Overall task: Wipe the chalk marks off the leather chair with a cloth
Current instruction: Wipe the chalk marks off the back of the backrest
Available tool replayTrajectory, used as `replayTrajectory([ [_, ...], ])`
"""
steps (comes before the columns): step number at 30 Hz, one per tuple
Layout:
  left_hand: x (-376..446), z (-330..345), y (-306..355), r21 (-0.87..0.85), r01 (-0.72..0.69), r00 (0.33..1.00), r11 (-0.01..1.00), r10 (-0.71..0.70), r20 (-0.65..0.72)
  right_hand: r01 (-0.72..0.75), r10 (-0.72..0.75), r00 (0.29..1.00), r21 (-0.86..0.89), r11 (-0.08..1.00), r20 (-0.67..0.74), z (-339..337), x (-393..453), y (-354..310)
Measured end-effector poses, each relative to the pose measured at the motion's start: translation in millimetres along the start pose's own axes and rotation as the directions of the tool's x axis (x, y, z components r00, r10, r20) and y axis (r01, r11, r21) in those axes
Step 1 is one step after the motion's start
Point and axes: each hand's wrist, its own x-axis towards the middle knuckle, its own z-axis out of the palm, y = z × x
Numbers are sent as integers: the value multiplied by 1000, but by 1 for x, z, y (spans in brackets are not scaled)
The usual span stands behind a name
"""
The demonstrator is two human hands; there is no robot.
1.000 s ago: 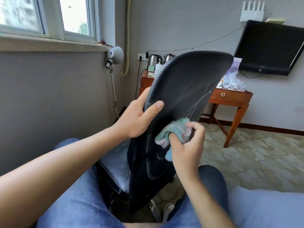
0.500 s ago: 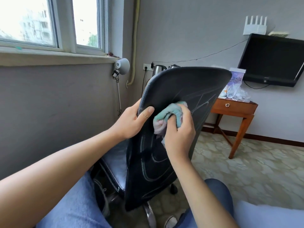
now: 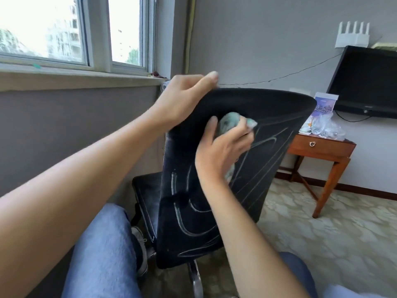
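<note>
Wiping is under way: the right hand point(image 3: 223, 145) holds the bunched cloth point(image 3: 231, 123) against the upper back of the chair point(image 3: 247, 168), while the left hand point(image 3: 182, 100) grips its top edge. Chalk marks point(image 3: 187, 220) remain lower down, so the next strokes should probably work downward.

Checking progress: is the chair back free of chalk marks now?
No, pale chalk marks streak the chair back below the cloth.

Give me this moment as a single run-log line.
stage: wiping | left hand: grips chair back top edge | right hand: presses cloth on upper back | chalk marks: remain lower and right
</note>
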Motion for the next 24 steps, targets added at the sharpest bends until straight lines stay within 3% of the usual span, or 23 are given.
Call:
replayTrajectory([
  [3, 17, -9, 7, 346, 53, 994, 937, -82, 71, 241, -240, 969, -17, 970, 56, 13, -30, 15],
  [5, 16, -14, 4, 442, 61, 993, 895, -101, 68, 487, -476, 856, -7, 873, 200, 14, -44, 30],
  [7, 14, -19, -8, 460, 27, 998, 888, -51, 39, 627, -598, 733, 18, 779, 325, 6, -37, 43],
  [8, 12, -21, -13, 454, 18, 999, 891, -29, 17, 625, -592, 740, 0, 781, 321, 0, -24, 48],
  [9, 12, -22, -17, 448, 19, 1000, 894, -22, 3, 571, -546, 796, -26, 821, 261, -7, -7, 51],
  [11, 12, -24, -20, 443, 27, 1000, 896, -30, -2, 345, -343, 937, -31, 938, 64, -16, 36, 51],
  [12, 11, -23, -19, 443, 29, 1000, 896, -30, -5, 227, -227, 974, -4, 974, -17, -19, 54, 47],
  [15, 12, -14, -12, 467, 11, 1000, 884, 0, -22, 67, -58, 984, 50, 996, -168, -8, 72, 32],
  [17, 14, -7, -10, 494, 9, 1000, 869, 6, -28, 111, -100, 982, 61, 992, -160, 5, 42, 25],
  [20, 19, -1, -10, 512, 16, 1000, 859, -1, -30, 289, -290, 956, 26, 957, 49, 19, -20, 28],
  [24, 17, -4, -14, 505, -1, 1000, 863, 16, -25, 576, -553, 761, 38, 817, 340, 4, -33, 55],
])
